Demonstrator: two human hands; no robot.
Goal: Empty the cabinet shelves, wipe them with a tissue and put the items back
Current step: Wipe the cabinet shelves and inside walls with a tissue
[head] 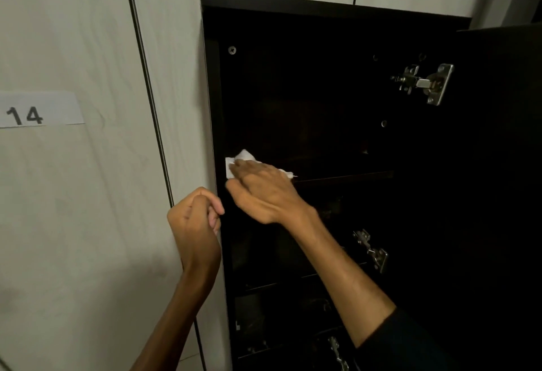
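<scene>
The right hand point(264, 191) pressed the tissue point(237, 162) flat-fingered at the shelf's point(346, 175) left end, the shelf running rightward; the left hand point(195, 218) hung curled, holding nothing

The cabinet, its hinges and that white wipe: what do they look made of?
Cabinet: probably laminated board, matte black, with a flat square edge.
Upper hinge: metal, shiny silver glints.
Tissue: soft white paper, crumpled under the right hand.
</scene>
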